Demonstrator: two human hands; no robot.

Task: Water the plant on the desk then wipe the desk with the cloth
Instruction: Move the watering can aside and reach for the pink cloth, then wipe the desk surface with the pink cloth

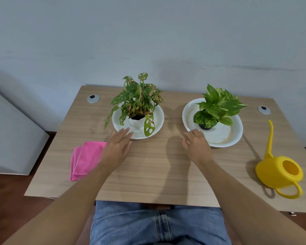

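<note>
Two potted plants stand on the wooden desk (148,170). The left plant (138,101) has holed, partly brown leaves and sits in a white dish (158,119). The right plant (217,106) has glossy green leaves and sits in a white bowl (237,131). A yellow watering can (279,170) with a long spout rests at the desk's right side. A folded pink cloth (85,160) lies at the left. My left hand (117,147) hovers flat by the dish's front rim, holding nothing. My right hand (195,145) hovers by the bowl's front edge, fingers apart.
Two round cable grommets sit in the desk's back corners, one left (93,98) and one right (264,110). A pale wall stands right behind the desk. A white panel (11,135) leans at the left. My legs in jeans are under the front edge.
</note>
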